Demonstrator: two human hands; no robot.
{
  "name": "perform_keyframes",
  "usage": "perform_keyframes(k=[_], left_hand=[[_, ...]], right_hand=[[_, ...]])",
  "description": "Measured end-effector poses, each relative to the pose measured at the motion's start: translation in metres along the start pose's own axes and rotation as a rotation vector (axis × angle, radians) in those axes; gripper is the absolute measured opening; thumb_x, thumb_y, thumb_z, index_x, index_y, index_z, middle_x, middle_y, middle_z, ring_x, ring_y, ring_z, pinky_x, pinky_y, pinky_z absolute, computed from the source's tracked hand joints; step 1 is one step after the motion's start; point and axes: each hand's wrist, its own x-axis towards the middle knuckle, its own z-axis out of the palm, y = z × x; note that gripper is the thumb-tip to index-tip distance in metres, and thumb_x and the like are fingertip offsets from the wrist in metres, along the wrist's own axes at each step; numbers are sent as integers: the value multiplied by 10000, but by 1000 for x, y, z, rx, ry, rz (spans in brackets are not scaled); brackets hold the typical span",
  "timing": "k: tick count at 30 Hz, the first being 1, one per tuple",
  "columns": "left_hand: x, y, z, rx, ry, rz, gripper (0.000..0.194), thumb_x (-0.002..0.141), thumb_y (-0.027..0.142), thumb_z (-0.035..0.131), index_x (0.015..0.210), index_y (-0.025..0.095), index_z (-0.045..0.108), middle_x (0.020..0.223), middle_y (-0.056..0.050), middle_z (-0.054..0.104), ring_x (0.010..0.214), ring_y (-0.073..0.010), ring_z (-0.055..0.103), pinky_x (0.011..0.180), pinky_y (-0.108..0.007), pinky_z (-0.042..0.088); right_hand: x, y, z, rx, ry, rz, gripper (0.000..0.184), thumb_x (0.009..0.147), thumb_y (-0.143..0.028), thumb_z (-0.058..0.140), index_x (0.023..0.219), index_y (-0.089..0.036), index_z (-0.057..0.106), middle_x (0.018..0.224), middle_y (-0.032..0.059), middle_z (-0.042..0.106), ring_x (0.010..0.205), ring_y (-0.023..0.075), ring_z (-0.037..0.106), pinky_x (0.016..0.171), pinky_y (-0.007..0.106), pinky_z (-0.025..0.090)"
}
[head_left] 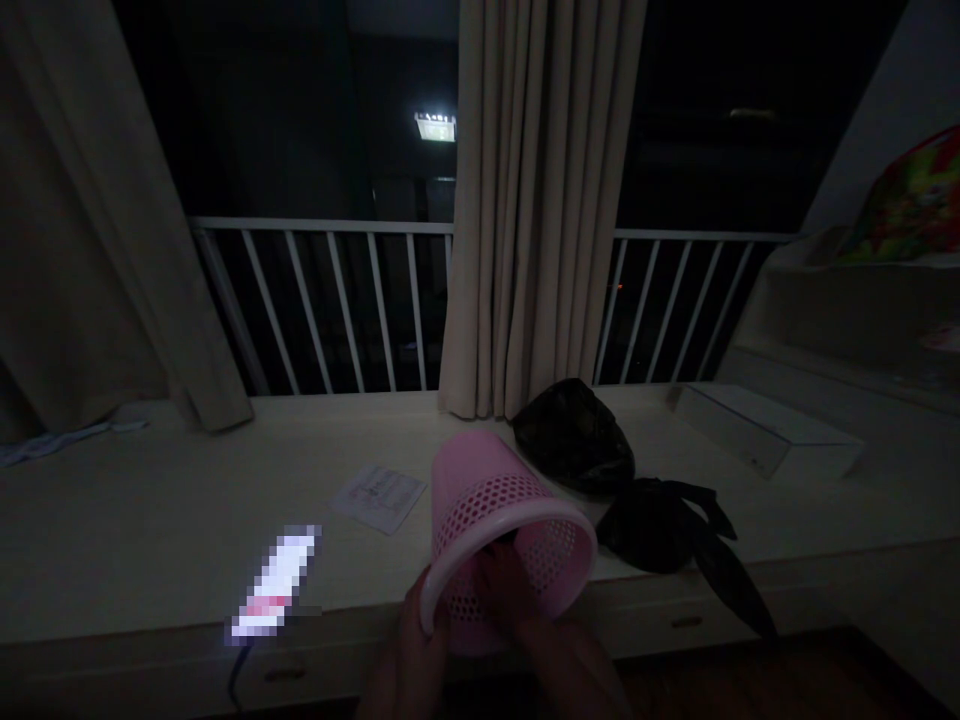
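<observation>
A pink plastic wastebasket (pixel 476 470) with a perforated band lies tilted at the edge of the pale window ledge, its mouth facing me. My left hand (pixel 427 605) is closed around the left side of its rim. Deep inside the basket is my right hand (pixel 499 575); its fingers are in shadow, and I cannot see what they touch. Something dark shows just beyond them, too dim to name. To the right of the basket rest a black plastic bag (pixel 574 435) and a knotted black plastic bag (pixel 652 525).
On the pale ledge (pixel 187 480) lie a paper sheet (pixel 382 497) and a bright blurred-out device (pixel 276 582) with a cable. A white box (pixel 772 425) sits at the right. Behind stand a white railing (pixel 322 228) and beige curtains (pixel 540 200). Drawers run below the ledge.
</observation>
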Motion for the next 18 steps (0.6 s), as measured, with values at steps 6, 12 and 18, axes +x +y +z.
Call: perform_keyframes(k=[6, 12, 18], left_hand=[[-1, -2, 2, -25, 15, 10, 700, 775, 581, 571, 1291, 110, 616, 1299, -208, 688, 1233, -346, 649, 1071, -471, 514], [0, -4, 1, -43, 38, 34, 636, 754, 564, 599, 1205, 120, 656, 1255, -200, 706, 1218, -346, 659, 1046, -457, 539], [1, -6, 1, -48, 19, 26, 621, 766, 554, 626, 1244, 158, 644, 1225, -162, 725, 1148, -327, 694, 1007, -442, 560]], right_hand=[[0, 1, 2, 4, -18, -14, 432, 937, -307, 432, 1270, -356, 702, 1291, 68, 677, 1222, 299, 593, 1074, 418, 445], [0, 4, 5, -16, 16, -36, 406, 905, -318, 496, 1237, -406, 711, 1290, 44, 677, 1207, 312, 600, 1020, 416, 476], [-1, 4, 4, 12, 11, -13, 405, 929, -350, 445, 1234, -397, 708, 1283, 59, 675, 1227, 318, 581, 1047, 451, 447]])
